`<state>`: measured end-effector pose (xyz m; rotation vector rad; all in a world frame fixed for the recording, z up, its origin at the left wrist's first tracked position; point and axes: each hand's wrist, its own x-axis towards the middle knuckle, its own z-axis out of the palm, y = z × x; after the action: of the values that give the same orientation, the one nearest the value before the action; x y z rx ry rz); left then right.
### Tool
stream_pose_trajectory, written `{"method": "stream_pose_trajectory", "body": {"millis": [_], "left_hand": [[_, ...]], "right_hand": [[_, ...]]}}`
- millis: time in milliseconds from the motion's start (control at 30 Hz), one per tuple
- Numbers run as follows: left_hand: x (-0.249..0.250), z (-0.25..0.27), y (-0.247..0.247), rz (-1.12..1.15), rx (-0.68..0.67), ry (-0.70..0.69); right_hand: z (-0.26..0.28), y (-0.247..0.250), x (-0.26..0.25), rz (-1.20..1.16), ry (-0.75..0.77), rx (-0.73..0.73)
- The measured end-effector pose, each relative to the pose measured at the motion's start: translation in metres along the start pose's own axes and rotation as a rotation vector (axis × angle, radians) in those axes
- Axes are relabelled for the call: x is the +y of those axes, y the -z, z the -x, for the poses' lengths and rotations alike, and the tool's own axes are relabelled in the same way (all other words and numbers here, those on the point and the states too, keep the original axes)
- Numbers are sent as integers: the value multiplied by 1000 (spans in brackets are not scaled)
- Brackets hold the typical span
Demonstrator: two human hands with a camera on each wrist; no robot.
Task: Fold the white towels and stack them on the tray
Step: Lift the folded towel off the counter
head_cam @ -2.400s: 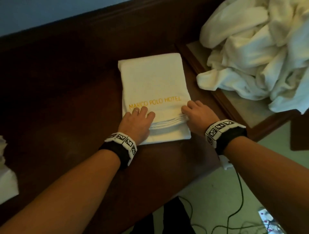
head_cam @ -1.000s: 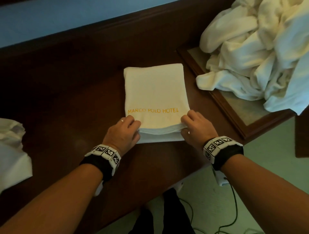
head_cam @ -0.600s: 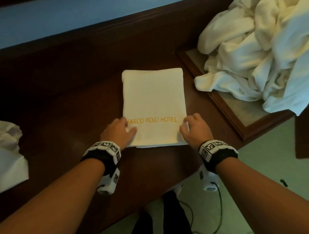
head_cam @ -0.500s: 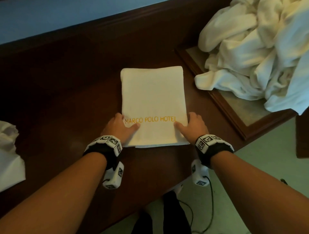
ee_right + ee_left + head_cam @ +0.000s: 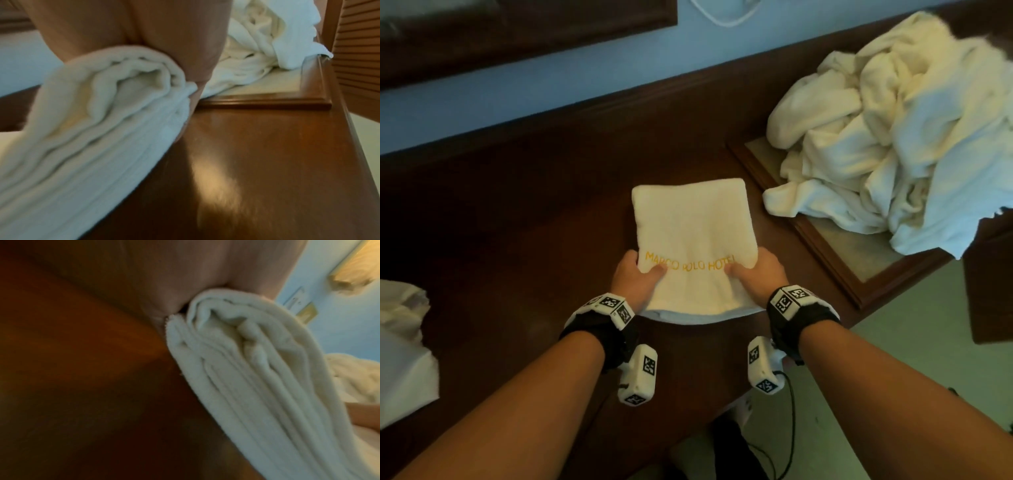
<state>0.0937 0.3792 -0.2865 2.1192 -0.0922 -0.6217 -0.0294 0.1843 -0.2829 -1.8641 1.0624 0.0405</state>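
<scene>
From the head view, I have the folded towel (image 5: 693, 240) lying on the dark table (image 5: 517, 222), its near end lifted between my two hands. My left hand (image 5: 635, 279) pinches the near-left corner, thumb on top over the gold lettering and fingers tucked under; my right hand (image 5: 756, 274) mirrors it on the near-right corner. Both wrists sit low and level, palms turned inward. The tray (image 5: 859, 270) stands to the right, and the heap of unfolded towels (image 5: 893, 137) covers most of it. I judge that is the main hazard: setting the fold there could drag it against the heap or leave it tilted on loose cloth.

From the left wrist view, the towel's stacked layers (image 5: 246, 369) fan open at the edge just beside my palm. If my grip bites only the upper plies, I expect the lower ones to sag and the fold to open on the lift.

From the right wrist view, the same bundle (image 5: 102, 105) bulges where my fingers (image 5: 197, 91) clamp it, so uneven pull between the hands could skew it.
</scene>
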Motion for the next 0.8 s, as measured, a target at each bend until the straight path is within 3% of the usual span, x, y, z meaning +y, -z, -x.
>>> {"method": "stream_pose_trajectory", "body": {"millis": [233,467,667,800], "left_hand": [[86,23,31,27,0,-222],[214,48,38,33,-11,-464],[321,77,-12,157,88,-694],[376,92,-81,270,86,-723]], "right_hand": [[35,65,-51,5,153,103],[57,170,-108,10,323,248],[49,287,-134,-29,463,388],[35,370,-115,-41,494,429]]}}
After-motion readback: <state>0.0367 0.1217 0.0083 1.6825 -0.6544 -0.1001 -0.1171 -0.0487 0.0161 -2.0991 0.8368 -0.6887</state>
